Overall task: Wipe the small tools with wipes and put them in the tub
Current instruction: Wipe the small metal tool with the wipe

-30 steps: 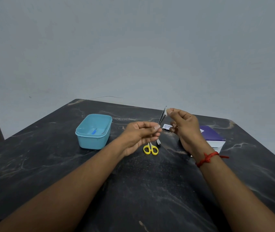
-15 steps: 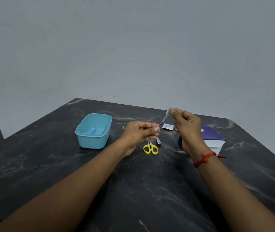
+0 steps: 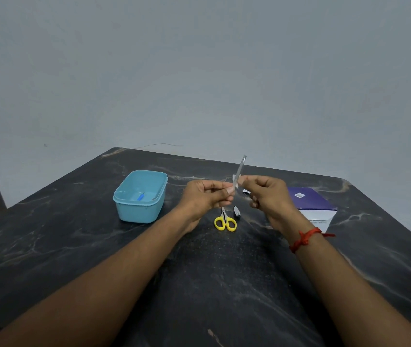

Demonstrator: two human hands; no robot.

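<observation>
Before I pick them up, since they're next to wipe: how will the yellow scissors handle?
The yellow scissors look small, so probably light. They lie flat on the table, so a push should slide, not roll, them. The handle loops likely give an easy hold.

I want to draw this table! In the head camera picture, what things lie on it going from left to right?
blue tub → yellow scissors → purple box
</observation>
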